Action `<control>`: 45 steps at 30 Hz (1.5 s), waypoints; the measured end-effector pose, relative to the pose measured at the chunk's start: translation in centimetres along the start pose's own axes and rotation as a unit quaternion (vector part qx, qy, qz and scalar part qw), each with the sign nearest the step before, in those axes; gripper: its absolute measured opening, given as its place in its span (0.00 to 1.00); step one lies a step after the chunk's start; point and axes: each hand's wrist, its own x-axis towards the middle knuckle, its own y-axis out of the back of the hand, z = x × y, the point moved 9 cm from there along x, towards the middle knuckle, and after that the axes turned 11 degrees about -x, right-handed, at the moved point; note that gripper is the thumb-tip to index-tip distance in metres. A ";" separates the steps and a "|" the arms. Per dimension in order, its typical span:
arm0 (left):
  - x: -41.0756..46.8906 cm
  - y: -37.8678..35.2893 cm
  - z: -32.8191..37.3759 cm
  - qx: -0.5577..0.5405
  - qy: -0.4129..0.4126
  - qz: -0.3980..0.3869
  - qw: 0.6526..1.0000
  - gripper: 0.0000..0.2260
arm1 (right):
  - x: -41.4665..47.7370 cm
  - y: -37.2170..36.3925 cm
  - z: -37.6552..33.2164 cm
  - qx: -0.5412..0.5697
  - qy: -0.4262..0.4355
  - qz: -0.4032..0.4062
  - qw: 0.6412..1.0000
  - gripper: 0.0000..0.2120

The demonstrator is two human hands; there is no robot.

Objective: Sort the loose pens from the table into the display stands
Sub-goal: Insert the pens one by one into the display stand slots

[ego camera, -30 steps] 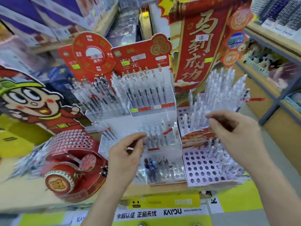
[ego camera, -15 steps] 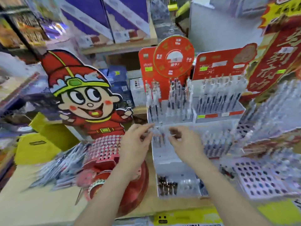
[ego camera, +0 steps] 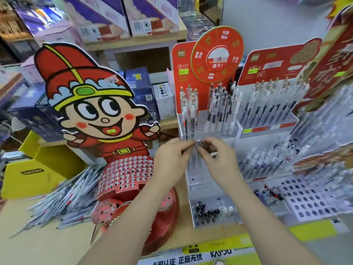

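A pale desk runs across the lower part of the frame, its front edge cut off at the bottom. At centre left a tall cartoon cutout in a red hat is stood at the back, and the shelves of boxes behind it are partly hidden by it. Right of centre a tiered clear stand is seen, with upright pens filling its top tier under red header cards. The right edge of the frame is smeared by blur, so the racks there are hard to make out. A white perforated stand is set at lower right, and a red drum-shaped stand dotted with holes at lower centre, its base covered by the left forearm. A yellow box is placed at the left edge. The heap of loose pens is spread on the desk at lower left, beside the drum stand and blurred.

Both hands are raised at the centre of the frame, in front of the clear stand's second tier. The left hand and the right hand are brought together, fingertips nearly touching. Each grip is closed in a pinch on the tops of a few clear pens, which hang down between the hands. Whether their lower ends are already seated in the tier cannot be told. Small dark pen tops are seen in the bottom tray.
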 end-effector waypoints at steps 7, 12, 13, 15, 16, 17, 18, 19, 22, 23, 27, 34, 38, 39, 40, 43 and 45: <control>0.3 0.1 0.5 -0.018 -0.042 0.010 0.999 0.08 | 0.1 0.8 -0.2 -0.031 -0.028 0.005 0.999 0.07; 0.4 0.5 0.8 -0.022 -0.078 0.013 0.997 0.08 | 0.6 1.3 0.1 -0.050 -0.033 0.019 0.998 0.06; 0.4 0.6 0.8 -0.023 -0.083 0.012 0.996 0.08 | 0.6 1.4 0.1 -0.056 -0.027 0.025 0.998 0.05; 0.4 0.6 0.5 -0.024 -0.084 0.005 0.996 0.08 | 0.4 1.4 -0.4 -0.080 -0.002 0.044 0.996 0.06; 0.4 0.6 0.3 -0.023 -0.080 -0.002 0.997 0.08 | 0.2 1.4 -0.8 -0.103 0.019 0.062 0.993 0.06; 0.4 0.5 0.2 -0.021 -0.077 -0.011 0.997 0.09 | -0.1 1.4 -1.2 -0.121 0.036 0.081 0.989 0.05; 0.3 0.4 0.1 -0.019 -0.075 -0.023 0.997 0.11 | -0.3 1.5 -1.3 -0.128 0.037 0.094 0.987 0.05; 0.2 0.3 0.0 -0.016 -0.072 -0.036 0.997 0.12 | -0.5 1.6 -1.2 -0.125 0.024 0.101 0.987 0.06; 0.0 0.1 0.1 -0.004 -0.065 -0.072 0.995 0.15 | -0.8 2.1 0.0 -0.104 -0.030 0.113 0.988 0.08; 0.0 0.1 0.1 0.003 -0.069 -0.077 0.995 0.15 | -0.7 2.3 0.4 -0.099 -0.046 0.110 0.988 0.09; 0.1 0.2 0.3 0.029 -0.084 -0.083 0.993 0.14 | 0.0 2.2 1.4 -0.078 -0.077 0.063 0.992 0.10; -0.2 0.0 0.3 0.017 -0.072 -0.080 0.994 0.15 | 0.3 1.1 -0.1 -0.070 -0.015 0.004 0.997 0.06; -0.2 -0.3 0.6 0.015 -0.059 -0.086 0.994 0.15 | 0.6 1.5 -0.3 -0.067 0.016 -0.011 0.998 0.07; -0.3 -0.3 0.6 0.015 -0.060 -0.082 0.995 0.15 | 0.6 1.6 -0.4 -0.066 0.025 -0.009 0.997 0.07; -0.4 -0.2 0.6 0.014 -0.059 -0.075 0.995 0.15 | 0.6 1.6 -0.4 -0.068 0.030 -0.009 0.997 0.07; -0.8 0.0 0.4 -0.008 -0.040 -0.062 0.997 0.16 | 0.9 1.5 0.0 -0.076 0.028 -0.025 0.996 0.09; -1.2 0.0 0.3 -0.014 -0.033 -0.055 0.998 0.17 | 1.2 1.3 0.2 -0.074 0.027 -0.035 0.996 0.09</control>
